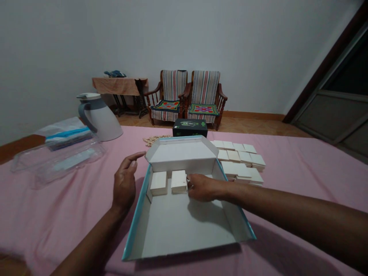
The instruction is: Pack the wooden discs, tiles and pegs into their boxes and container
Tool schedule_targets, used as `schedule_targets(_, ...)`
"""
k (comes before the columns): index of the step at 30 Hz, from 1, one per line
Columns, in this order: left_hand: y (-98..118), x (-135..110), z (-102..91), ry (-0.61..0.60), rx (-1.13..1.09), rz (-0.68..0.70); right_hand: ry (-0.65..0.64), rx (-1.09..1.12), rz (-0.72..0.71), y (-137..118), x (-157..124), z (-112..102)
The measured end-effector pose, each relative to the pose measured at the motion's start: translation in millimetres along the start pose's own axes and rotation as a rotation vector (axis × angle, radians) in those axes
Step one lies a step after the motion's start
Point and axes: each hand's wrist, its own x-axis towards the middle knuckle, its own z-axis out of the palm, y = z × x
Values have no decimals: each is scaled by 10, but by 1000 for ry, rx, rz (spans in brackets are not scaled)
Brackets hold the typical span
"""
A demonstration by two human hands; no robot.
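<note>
Head: right hand (pixel 201 188) inside open cardboard box (pixel 186 228), fingers against right wooden tile stack (pixel 178 181); can't tell if gripping. Left stack (pixel 158 183) sits beside it. Left hand (pixel 124 188) holds nothing, fingers loosely apart, index at flap corner, probably steadying. 3 tile rows (pixel 241 158) outside, right side, presumably for reach.

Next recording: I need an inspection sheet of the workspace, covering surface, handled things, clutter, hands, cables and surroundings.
Surface: pink cloth, wrinkled.
Handled things: open box containing left stack and right stack of pale pieces; rows of pale pieces outside, to the right.
Clutter: jug, clear plastic packaging, black box.
Hands: left hand beside the box, index finger near the flap, contact unclear; right hand inside, fingers at the right stack, grip unclear.
Cables: nothing seen.
Surroundings: two armchairs, draped table, pale wall.
</note>
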Motion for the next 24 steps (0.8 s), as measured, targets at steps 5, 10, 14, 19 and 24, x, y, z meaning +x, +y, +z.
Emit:
schedule_targets(5,180,174,40,-407,191,228,-24,174,76,-10,1,14)
schedule_targets(10,136,183,118,-522,374,258,7,310,110,9,11,85)
schedule_targets(14,129,174,111,-515,373,265,38,329,148,-98,112,137)
schedule_targets(19,145,179,107,-522,389,266,22,251,141,-183,172,56)
schedule_targets(24,142,170,108,-520,384,262,-3,178,163,-130,52,-44)
